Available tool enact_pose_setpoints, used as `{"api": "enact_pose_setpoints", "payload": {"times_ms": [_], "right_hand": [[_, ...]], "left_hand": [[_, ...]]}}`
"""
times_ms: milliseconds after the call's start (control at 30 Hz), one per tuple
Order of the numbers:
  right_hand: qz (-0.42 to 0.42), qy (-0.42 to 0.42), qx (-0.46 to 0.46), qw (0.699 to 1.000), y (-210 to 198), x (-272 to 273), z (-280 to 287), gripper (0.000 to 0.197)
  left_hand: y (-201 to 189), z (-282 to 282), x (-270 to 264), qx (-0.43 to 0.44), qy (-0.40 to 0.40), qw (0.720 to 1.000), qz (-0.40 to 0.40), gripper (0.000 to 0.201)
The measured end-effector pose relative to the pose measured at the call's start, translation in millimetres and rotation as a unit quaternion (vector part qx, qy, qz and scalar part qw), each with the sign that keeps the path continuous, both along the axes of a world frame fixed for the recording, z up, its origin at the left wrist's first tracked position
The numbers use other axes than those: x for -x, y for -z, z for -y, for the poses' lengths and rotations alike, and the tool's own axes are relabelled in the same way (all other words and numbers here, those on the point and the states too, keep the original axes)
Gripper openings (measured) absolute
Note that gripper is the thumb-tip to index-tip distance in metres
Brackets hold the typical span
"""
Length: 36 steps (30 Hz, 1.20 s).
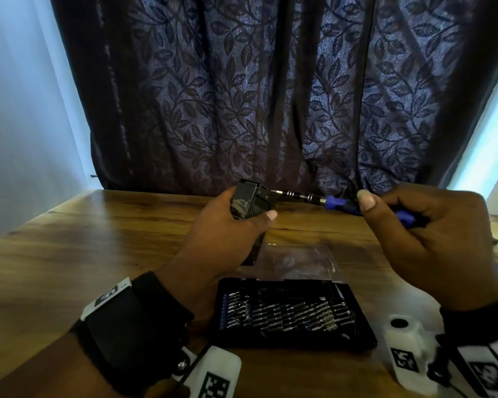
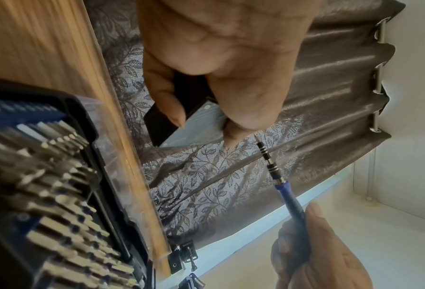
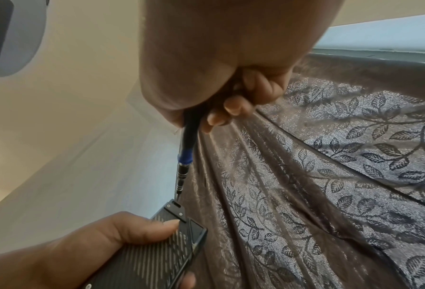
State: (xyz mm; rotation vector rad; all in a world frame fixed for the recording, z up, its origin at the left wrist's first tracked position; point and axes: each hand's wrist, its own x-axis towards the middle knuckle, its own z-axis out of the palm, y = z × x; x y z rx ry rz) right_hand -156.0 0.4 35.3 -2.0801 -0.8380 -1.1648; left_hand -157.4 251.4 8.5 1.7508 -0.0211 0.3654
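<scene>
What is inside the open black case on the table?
Rows of metal screwdriver bits fill the black case, with a blue strip at its left end. Whatever lies beneath the bits is covered.

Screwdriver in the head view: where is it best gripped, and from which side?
By the blue-and-black handle, from the right end, as the right hand grips it. It lies roughly level, its thin metal shaft pointing left at the end of the black box that the left hand holds, so that end must stay free.
</scene>
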Motion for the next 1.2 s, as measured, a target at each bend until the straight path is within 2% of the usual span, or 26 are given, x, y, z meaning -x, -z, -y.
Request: {"api": "enact_pose_setpoints", "payload": {"times_ms": [233,1200], "right_hand": [[-0.007,0.005,0.008,1.000,0.1,-0.2,-0.3,0.036],[0.003,-0.005,-0.011,1.000,2.4,-0.3,-1.3,0.034]], "left_hand": [[-3.4,2.6,2.7,0.050,0.025,0.998,-0.017,0.015],[-3.8,0.7,5.2,0.031,0.035,0.999,-0.012,0.016]]}}
